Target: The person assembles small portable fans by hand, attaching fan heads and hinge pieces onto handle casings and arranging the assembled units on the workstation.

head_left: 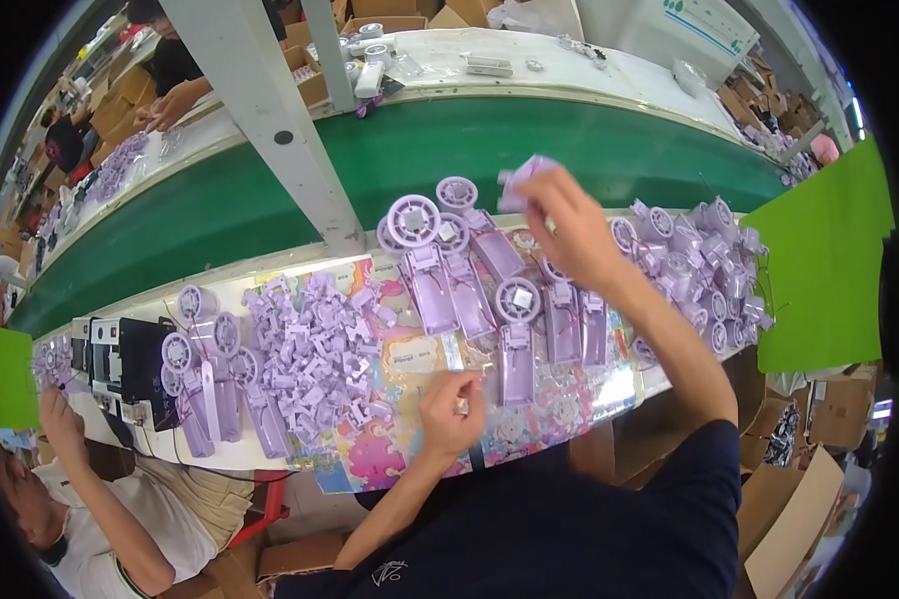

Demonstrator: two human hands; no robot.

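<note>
My right hand [569,215] is raised over the far side of the bench, its fingers closed around a lilac plastic part [521,183] that overhangs the green strip. Close to the bench's near edge, my left hand [452,414] is curled with thumb and fingertips together; what it pinches, if anything, is too small to make out. Between the hands lie several lilac fan casings, each a round ring head [517,299] joined to a long open handle shell [516,364]. More shells [432,295] lie to their left, ring heads pointing away from me.
Left of my hands spreads a heap of small lilac clips [315,359]. A pile of lilac fan casings [699,265] is at the right. A black machine [130,364] stands by a co-worker [160,509] at the left. A grey post [280,130] rises behind the bench.
</note>
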